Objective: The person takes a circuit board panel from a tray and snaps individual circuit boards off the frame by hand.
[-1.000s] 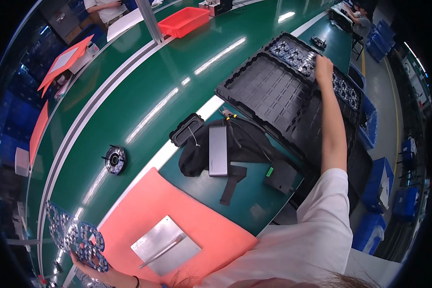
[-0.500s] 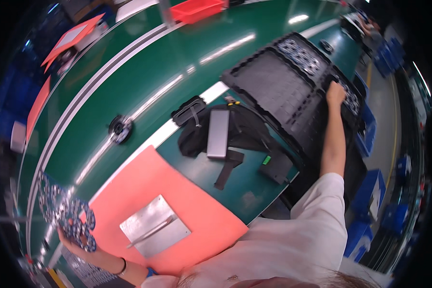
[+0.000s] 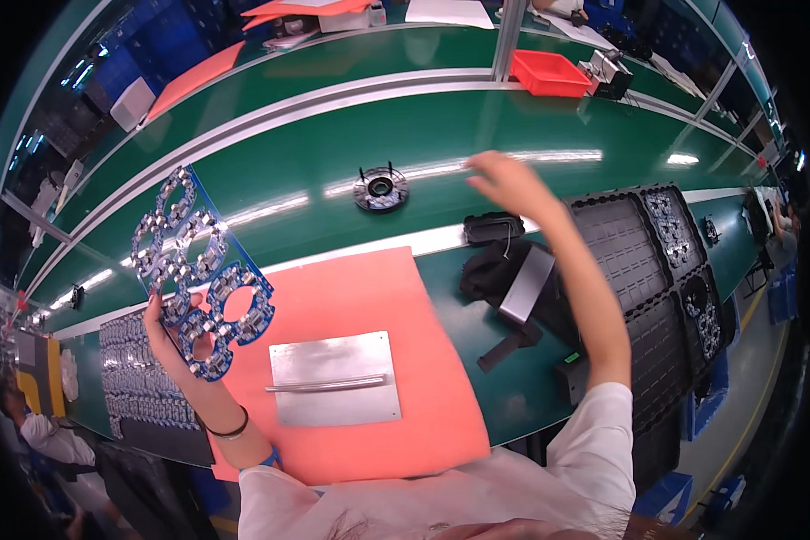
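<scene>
In my left hand [image 3: 173, 328] is a panel of blue ring-shaped circuit boards [image 3: 209, 243], raised and tilted over the left side of the bench. My fingers are closed on its lower left edge. My right hand [image 3: 517, 187] reaches over the green surface with fingers and thumb apart, slightly blurred, and nothing shows in it. To its left, and apart from it, a round black part with upright prongs [image 3: 381, 189] rests on the green surface. A metal plate with a bar handle [image 3: 335, 378] lies on the pink mat [image 3: 441, 396] in front of me.
Black compartment trays [image 3: 616, 238] on the right hold ring boards [image 3: 670, 232] in some sections. A black bag [image 3: 481, 274], a silver box [image 3: 526, 286] and a small black case [image 3: 493, 228] lie beside the mat. More board panels [image 3: 144, 369] are at left. A red bin [image 3: 549, 72] stands far back.
My right hand has left the black tray and swung left over the green surface. The view has turned right. The panel of boards stays in my left hand, now more upright.
</scene>
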### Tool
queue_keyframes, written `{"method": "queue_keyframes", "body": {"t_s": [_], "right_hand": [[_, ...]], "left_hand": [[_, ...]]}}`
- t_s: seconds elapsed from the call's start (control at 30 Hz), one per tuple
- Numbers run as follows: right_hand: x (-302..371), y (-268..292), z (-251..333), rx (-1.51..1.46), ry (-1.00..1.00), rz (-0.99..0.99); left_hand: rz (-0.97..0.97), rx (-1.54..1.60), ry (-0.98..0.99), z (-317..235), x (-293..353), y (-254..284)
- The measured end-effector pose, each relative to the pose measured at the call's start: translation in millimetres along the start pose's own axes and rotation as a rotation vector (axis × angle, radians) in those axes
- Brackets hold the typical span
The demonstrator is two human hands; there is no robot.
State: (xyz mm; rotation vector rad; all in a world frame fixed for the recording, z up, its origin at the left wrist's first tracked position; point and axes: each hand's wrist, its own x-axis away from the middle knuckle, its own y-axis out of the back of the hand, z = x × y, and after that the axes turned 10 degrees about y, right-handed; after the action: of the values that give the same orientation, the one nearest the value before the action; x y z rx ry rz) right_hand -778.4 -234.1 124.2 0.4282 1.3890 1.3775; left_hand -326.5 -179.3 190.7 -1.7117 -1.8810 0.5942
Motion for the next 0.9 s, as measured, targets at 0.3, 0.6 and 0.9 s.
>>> {"method": "queue_keyframes", "body": {"t_s": [0.3, 0.6, 0.9], "right_hand": [[-81, -118, 52, 0.063, 0.162, 0.133], [-76, -121, 41, 0.142, 0.057, 0.245], [-60, -104, 27, 0.205, 0.016, 0.139]], "left_hand": [[-0.066, -0.156, -0.315, -12, -4, 52], [-0.153, -0.081, -0.32, -31, 0, 45], [-0.243, -0.032, -0.281, -32, 4, 28]]}}
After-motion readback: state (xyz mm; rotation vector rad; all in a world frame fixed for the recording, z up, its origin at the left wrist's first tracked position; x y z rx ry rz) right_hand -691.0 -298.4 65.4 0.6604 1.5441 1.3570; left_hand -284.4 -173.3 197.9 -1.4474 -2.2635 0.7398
